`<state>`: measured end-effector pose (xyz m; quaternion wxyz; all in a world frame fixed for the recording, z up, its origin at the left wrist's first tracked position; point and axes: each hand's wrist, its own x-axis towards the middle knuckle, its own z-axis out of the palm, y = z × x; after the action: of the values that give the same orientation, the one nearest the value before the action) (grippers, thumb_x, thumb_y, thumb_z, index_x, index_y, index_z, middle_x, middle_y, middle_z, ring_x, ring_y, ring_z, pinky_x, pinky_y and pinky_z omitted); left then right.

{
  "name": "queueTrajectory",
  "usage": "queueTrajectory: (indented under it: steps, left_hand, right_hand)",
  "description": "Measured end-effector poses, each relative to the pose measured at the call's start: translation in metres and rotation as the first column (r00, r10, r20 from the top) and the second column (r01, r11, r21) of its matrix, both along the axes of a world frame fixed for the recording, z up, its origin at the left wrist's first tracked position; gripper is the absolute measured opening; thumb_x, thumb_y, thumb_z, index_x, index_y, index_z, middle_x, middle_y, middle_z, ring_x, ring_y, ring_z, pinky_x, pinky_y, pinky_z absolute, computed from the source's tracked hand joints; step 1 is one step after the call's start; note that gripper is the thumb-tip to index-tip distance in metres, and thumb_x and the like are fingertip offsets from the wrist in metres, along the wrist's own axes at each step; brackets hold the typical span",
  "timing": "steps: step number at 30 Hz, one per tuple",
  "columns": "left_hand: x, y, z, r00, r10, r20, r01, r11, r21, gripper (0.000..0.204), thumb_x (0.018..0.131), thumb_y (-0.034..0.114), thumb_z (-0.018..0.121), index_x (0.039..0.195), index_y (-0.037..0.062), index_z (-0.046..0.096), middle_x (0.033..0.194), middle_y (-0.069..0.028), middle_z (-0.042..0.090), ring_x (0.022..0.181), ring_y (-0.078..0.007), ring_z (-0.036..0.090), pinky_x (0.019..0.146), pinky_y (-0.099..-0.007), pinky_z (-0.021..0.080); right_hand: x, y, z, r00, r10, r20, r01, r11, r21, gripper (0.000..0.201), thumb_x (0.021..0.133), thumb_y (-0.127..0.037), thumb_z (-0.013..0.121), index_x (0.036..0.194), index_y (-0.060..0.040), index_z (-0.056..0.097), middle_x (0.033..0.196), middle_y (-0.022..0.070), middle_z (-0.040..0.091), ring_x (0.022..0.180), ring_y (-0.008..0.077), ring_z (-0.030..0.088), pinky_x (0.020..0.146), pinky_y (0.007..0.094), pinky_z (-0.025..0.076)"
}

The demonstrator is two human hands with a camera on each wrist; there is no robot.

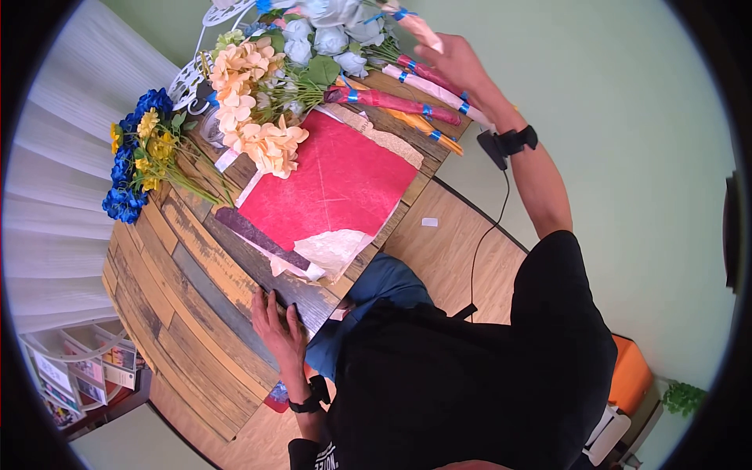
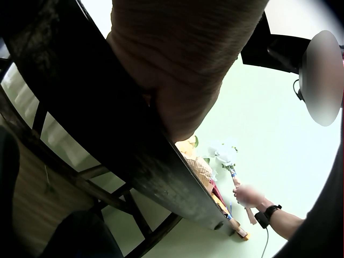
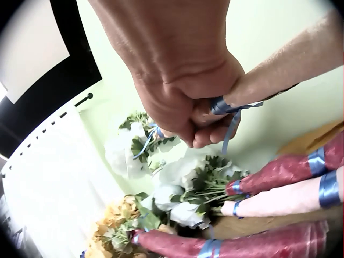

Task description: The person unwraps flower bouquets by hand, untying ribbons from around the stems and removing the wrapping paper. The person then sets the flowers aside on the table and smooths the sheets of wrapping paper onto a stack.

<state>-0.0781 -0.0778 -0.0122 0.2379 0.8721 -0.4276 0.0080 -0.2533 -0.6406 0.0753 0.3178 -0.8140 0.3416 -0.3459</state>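
My right hand (image 1: 458, 66) grips the wrapped stem (image 3: 285, 70) of a bouquet, raised over the far side of the table. Pale paper covers this stem, and blue ribbon is tied round it close to my fingers. White flowers (image 3: 124, 153) at its head show past the hand in the right wrist view. Below it lie other bouquets, their stems wrapped in dark red (image 1: 392, 104), pale pink (image 1: 435, 92) and orange paper. My left hand (image 1: 280, 333) rests on the near edge of the wooden table (image 1: 196, 313) with its fingers extended; in the left wrist view its fingers are mostly hidden.
Red wrapping paper (image 1: 329, 180) lies on the table over lighter torn sheets. Peach flowers (image 1: 243, 94) and pale blue roses (image 1: 329, 39) crowd the far end. Blue and yellow flowers (image 1: 145, 153) lie at the left, beside a white curtain (image 1: 55, 196). A cable (image 1: 474, 266) hangs from the right wrist.
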Motion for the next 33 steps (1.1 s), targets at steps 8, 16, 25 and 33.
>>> queueTrajectory:
  steps: [8, 16, 25, 33]
  left_hand:
    - [0.001, 0.001, -0.003, 1.0, -0.011, 0.001, 0.011, 1.0, -0.025, 0.044, 0.096, 0.021, 0.062, 0.135, 0.0, 0.056, 0.152, -0.0201, 0.045, 0.141, -0.0406, 0.039, 0.116, -0.0511, 0.029]
    - [0.001, 0.0, 0.0, 1.0, -0.003, -0.009, 0.003, 1.0, -0.01, 0.044, 0.095, 0.02, 0.063, 0.135, 0.0004, 0.056, 0.151, -0.0208, 0.045, 0.141, -0.0408, 0.039, 0.116, -0.0511, 0.029]
    - [0.0, -0.001, 0.002, 1.0, -0.001, -0.002, 0.001, 1.0, -0.013, 0.044, 0.095, 0.019, 0.063, 0.134, 0.0004, 0.057, 0.151, -0.0209, 0.045, 0.14, -0.0408, 0.04, 0.115, -0.0511, 0.029]
    - [0.001, -0.001, 0.001, 1.0, 0.006, -0.006, -0.006, 1.0, -0.014, 0.044, 0.094, 0.018, 0.064, 0.134, 0.0006, 0.057, 0.151, -0.0205, 0.045, 0.141, -0.0407, 0.039, 0.116, -0.0512, 0.029]
  right_hand:
    - [0.04, 0.04, -0.037, 0.927, -0.143, -0.347, 0.032, 0.951, -0.306, 0.06, 0.086, -0.061, 0.068, 0.099, -0.0029, 0.068, 0.092, 0.0222, 0.071, 0.084, 0.0408, 0.069, 0.077, 0.0498, 0.053]
    - [0.032, 0.029, -0.031, 0.998, 0.065, -0.025, -0.06, 0.984, 0.168, 0.061, 0.09, -0.057, 0.068, 0.11, 0.0006, 0.069, 0.098, 0.0219, 0.07, 0.094, 0.033, 0.07, 0.081, 0.0421, 0.053]
    - [0.013, -0.04, -0.062, 0.855, -0.15, -0.497, -0.025, 0.944, -0.328, 0.035, 0.087, -0.031, 0.07, 0.112, -0.0059, 0.071, 0.108, 0.0202, 0.07, 0.099, 0.0382, 0.067, 0.09, 0.0467, 0.054]
    - [0.008, -0.053, -0.047, 0.959, -0.064, -0.276, -0.003, 0.972, -0.235, 0.037, 0.088, -0.025, 0.069, 0.117, -0.0031, 0.07, 0.103, 0.0211, 0.072, 0.096, 0.0357, 0.069, 0.088, 0.0425, 0.054]
